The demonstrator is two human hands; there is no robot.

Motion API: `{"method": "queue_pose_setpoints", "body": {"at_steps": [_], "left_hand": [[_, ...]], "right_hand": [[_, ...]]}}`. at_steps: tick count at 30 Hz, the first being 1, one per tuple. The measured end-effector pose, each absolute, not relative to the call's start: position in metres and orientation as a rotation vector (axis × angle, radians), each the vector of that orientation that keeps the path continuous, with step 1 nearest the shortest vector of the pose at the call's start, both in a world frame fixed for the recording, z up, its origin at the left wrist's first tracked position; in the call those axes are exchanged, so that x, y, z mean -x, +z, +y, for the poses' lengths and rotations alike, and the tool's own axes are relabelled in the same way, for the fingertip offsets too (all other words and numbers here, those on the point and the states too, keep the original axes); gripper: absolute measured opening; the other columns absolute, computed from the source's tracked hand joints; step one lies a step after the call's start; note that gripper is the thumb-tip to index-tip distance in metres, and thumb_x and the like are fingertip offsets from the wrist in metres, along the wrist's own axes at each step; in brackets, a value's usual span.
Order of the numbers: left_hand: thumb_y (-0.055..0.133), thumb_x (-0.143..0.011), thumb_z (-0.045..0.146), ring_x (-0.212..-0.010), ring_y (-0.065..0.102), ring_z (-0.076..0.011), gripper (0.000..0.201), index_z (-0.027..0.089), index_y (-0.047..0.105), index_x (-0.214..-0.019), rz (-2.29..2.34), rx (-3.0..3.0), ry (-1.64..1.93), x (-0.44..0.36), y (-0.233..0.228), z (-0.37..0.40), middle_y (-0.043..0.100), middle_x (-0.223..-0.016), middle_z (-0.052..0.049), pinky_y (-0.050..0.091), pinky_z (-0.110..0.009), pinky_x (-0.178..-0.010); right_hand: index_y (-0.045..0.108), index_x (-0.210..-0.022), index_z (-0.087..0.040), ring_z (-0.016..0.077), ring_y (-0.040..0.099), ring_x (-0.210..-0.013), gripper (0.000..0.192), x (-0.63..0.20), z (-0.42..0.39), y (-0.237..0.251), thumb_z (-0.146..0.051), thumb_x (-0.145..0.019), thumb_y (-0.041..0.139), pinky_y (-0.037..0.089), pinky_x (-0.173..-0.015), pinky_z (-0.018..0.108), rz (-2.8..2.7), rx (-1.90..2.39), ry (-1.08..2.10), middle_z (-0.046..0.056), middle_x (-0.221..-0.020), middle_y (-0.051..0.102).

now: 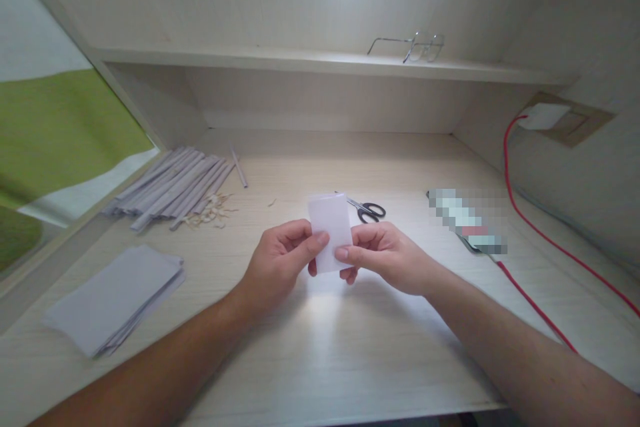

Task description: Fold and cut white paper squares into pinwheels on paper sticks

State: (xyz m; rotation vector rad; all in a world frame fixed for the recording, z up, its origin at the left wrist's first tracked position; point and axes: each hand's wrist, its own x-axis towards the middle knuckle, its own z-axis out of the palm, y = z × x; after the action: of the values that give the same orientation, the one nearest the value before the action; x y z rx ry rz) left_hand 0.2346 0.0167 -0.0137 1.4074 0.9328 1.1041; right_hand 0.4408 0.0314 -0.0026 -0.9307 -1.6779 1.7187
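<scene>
A small folded white paper [331,223] is held upright over the desk, between both hands. My left hand [283,257] pinches its left edge, thumb on the front face and fingers behind. On the right edge, my right hand [387,257] grips it the same way, its thumb low on the front. Just behind the paper lies a pair of scissors [371,211] with black handles, its blades partly hidden by the paper. A stack of white paper sheets [117,297] rests on the desk, left of my left forearm.
Several rolled paper tubes [175,187] lie in a pile at the back left, beside tan rubber bands [213,210]. A blurred phone [467,220] on the right has a red cable [537,307]. Glasses [425,47] sit on the shelf [300,61]. A white charger [545,115] is on the right wall.
</scene>
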Motion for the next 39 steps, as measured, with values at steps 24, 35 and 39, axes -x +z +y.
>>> {"method": "queue_pose_setpoints", "body": {"at_steps": [24,35,39], "left_hand": [[0.064,-0.095,0.037,-0.066,0.053,-0.0127,0.028,0.014,0.076,-0.084,0.953,-1.501,0.991,-0.2343,-0.0176,0.0112,0.063,-0.072,-0.001,0.040,-0.025,-0.062],[0.067,-0.092,0.037,-0.066,0.052,-0.0141,0.027,0.014,0.076,-0.083,0.925,-1.384,1.021,-0.2338,-0.0174,0.0112,0.062,-0.071,-0.002,0.039,-0.027,-0.062],[0.069,-0.090,0.037,-0.060,0.046,-0.0119,0.032,0.014,0.068,-0.067,1.001,-1.378,1.107,-0.2338,-0.0168,0.0134,0.056,-0.063,0.001,0.035,-0.025,-0.057]], "right_hand": [[0.077,-0.076,-0.016,0.0137,0.067,-0.069,0.028,-0.4435,0.0337,-0.0075,-0.038,-0.093,0.071,0.054,-0.070,0.027,-1.571,0.868,1.385,0.003,-0.072,0.073],[0.076,-0.080,-0.016,0.0145,0.068,-0.072,0.030,-0.4418,0.0327,-0.0086,-0.040,-0.096,0.068,0.054,-0.071,0.027,-1.624,0.882,1.371,0.003,-0.075,0.073],[0.076,-0.079,-0.015,0.0150,0.068,-0.071,0.035,-0.4426,0.0311,-0.0095,-0.044,-0.096,0.067,0.052,-0.069,0.027,-1.727,0.938,1.437,0.004,-0.076,0.074]]}}
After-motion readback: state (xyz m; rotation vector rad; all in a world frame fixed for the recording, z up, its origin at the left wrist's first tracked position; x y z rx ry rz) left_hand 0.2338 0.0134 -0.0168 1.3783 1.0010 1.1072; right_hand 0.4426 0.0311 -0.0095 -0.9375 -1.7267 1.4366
